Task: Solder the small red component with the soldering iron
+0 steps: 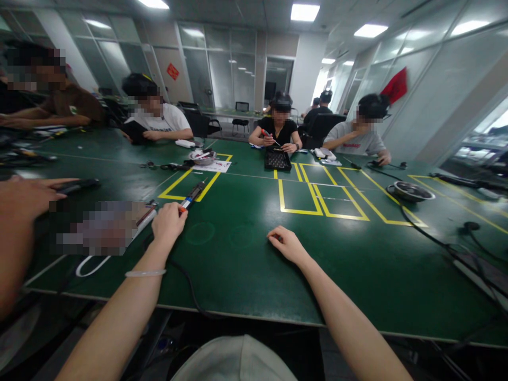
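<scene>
My left hand (169, 225) is closed around a slim tool (193, 194) with a grey-blue body, an orange part by my fingers and a thin dark tip pointing away from me. Its exact kind is too blurred to tell. A black cord (189, 283) runs on the table from near my left wrist to the front edge. My right hand (286, 243) rests on the green table (238, 280) with its fingers curled in; nothing shows in them. Beyond the left hand, the tool's tip reaches into a yellow taped rectangle (166, 191).
Another person's hand (27, 198) is at the far left, by a dark object (81, 185). A blurred-out item (107, 227) lies left of my arm. Several people sit across the table; one works over a black tray (278, 160). A round metal-rimmed item (413, 191) and cables lie right.
</scene>
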Tool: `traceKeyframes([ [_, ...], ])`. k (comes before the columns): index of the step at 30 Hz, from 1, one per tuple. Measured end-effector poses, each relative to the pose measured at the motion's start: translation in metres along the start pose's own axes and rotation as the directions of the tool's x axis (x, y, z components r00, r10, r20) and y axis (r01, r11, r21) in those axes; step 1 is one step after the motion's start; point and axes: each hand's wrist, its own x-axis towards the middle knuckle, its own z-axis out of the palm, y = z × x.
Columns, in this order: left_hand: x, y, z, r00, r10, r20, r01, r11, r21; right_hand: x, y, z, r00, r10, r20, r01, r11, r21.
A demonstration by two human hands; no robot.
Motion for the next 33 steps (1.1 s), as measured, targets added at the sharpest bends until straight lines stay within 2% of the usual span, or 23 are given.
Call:
traceKeyframes([
  [2,-0.001,0.006,-0.001,0.999,0.011,-0.044,-0.015,0.997,-0.079,0.000,0.001,0.001,1.000,-0.002,-0.001,0.002,1.000,0.000],
  [4,-0.004,0.018,-0.002,0.999,0.041,-0.016,-0.043,0.979,-0.200,0.000,0.002,0.001,1.000,-0.003,-0.004,0.003,1.000,0.000],
  [7,-0.011,0.047,-0.004,0.972,0.225,0.073,-0.173,0.886,-0.431,0.001,0.005,0.001,1.000,0.001,-0.010,-0.001,1.000,0.015],
  [9,-0.019,0.073,-0.007,0.916,0.384,0.118,-0.252,0.778,-0.575,0.001,0.006,0.001,1.000,0.005,-0.019,-0.004,0.999,0.040],
  [13,-0.042,0.132,-0.014,0.762,0.620,0.189,-0.285,0.583,-0.761,0.002,0.009,0.001,0.998,0.058,-0.030,-0.052,0.982,0.180],
  [16,-0.061,0.168,-0.016,0.656,0.742,0.137,-0.387,0.487,-0.783,0.004,0.010,0.001,0.991,0.136,0.007,-0.129,0.923,0.362],
  [19,-0.075,0.186,-0.015,0.582,0.810,0.074,-0.438,0.389,-0.810,0.007,0.011,0.002,0.986,0.164,0.016,-0.151,0.864,0.480],
  [22,-0.082,0.188,-0.012,0.578,0.813,0.069,-0.422,0.371,-0.827,0.008,0.012,0.004,0.983,0.184,0.025,-0.169,0.831,0.530],
  [26,-0.084,0.181,-0.007,0.612,0.788,0.074,-0.423,0.404,-0.811,0.008,0.011,0.006,0.981,0.188,0.050,-0.184,0.813,0.553],
  [33,-0.079,0.173,0.001,0.673,0.737,0.066,-0.284,0.340,-0.896,0.006,0.009,0.008,0.991,0.124,0.043,-0.124,0.778,0.616],
])
